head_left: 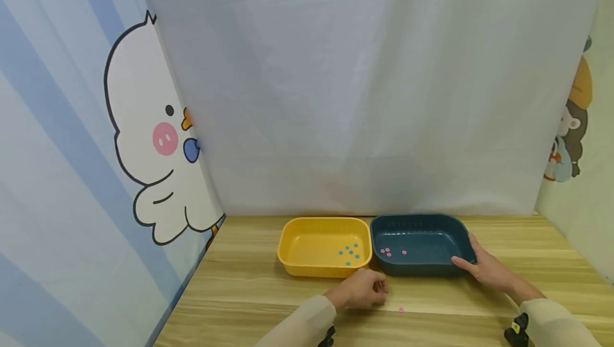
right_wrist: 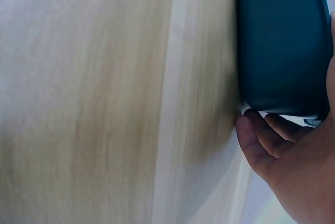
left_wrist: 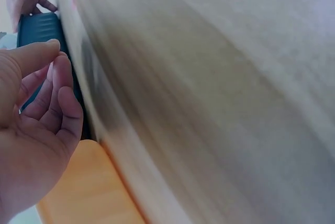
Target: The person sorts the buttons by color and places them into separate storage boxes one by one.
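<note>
My left hand [head_left: 365,289] is just in front of the yellow tray [head_left: 307,271], low over the table, fingers curled. In the left wrist view its thumb tip meets the index fingertip [left_wrist: 63,62], and no object shows between them. A small pink ring-shaped bead [head_left: 401,310] lies on the table to the right of this hand. My right hand [head_left: 491,271] holds the dark teal tray [head_left: 422,270] by its right front corner, thumb at the front rim and fingers along the end wall [right_wrist: 285,103]. Several pink beads [head_left: 388,255] lie at the teal tray's left side. Several blue beads [head_left: 351,252] sit in the yellow tray's right half.
Both trays stand side by side on the wood-grain table [head_left: 240,304], near its back edge. A pale curtain [head_left: 360,96] hangs behind them. Cartoon-printed cloth [head_left: 139,96] closes off the left side, and another printed cloth [head_left: 585,203] the right.
</note>
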Demonstrator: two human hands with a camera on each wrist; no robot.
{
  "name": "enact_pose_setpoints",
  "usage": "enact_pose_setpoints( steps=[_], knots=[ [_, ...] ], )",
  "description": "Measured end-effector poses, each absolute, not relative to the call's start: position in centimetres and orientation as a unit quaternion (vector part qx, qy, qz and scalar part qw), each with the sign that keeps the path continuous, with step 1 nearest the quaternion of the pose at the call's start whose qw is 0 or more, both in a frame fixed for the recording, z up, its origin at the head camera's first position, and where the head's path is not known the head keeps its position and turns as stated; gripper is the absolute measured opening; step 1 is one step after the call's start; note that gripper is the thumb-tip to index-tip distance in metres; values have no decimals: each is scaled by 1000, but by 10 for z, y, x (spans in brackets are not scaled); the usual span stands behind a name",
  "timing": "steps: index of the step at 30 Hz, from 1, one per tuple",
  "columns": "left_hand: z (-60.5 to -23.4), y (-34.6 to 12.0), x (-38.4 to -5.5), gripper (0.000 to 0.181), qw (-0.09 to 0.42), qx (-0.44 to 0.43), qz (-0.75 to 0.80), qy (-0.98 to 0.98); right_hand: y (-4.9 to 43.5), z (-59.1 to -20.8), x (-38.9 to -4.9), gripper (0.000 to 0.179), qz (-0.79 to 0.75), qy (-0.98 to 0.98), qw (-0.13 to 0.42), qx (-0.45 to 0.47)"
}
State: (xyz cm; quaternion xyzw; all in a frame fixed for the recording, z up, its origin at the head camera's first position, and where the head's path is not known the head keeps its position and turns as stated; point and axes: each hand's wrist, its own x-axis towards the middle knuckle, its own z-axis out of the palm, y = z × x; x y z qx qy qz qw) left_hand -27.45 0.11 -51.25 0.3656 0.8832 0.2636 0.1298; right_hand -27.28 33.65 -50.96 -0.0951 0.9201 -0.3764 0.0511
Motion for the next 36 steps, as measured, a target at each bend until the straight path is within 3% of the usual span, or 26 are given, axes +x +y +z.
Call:
enact_pose_setpoints(
  steps=[11, 16, 36],
  knots=[
    [-485, 6, -279, 3, 146, 391, 250, 873, 337, -511, -274, 98, -386, 916, 50, -99],
    [-470, 10, -282, 3, 117, 403, 244, 874, 337, -513, -273, 98, -386, 916, 50, -99],
    [-460, 45, -311, 3, 80, 211, 461, 858, 336, -510, -272, 97, -397, 911, 54, -99]
  ],
)
